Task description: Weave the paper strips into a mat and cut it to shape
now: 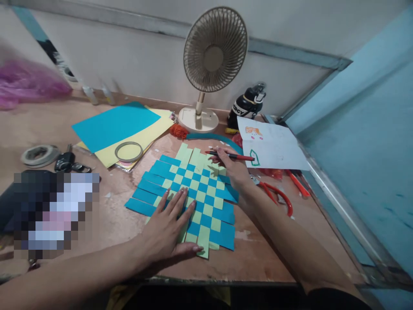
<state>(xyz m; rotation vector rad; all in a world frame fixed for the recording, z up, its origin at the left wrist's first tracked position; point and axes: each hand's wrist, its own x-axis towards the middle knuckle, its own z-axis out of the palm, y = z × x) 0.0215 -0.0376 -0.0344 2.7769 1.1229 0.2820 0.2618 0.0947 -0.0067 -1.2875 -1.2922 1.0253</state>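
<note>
Most of the left hand [171,221], empty and splayed wide, lies on the near left of the woven mat [200,187], which sits mid-tabletop [109,232]. Even, gentle pressure there should keep the weave from shifting. Farther up, the right hand [232,172], loosely curled, holds a pen [242,157] crosswise over the far strips [185,156]; keeping its ends clear would avoid stray marks. Behind stands a fan [213,58].

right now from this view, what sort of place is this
Probably a craft spot, though home or workshop I can't tell: a woven paper mat, a blue sheet and a pen in the right hand.
</note>
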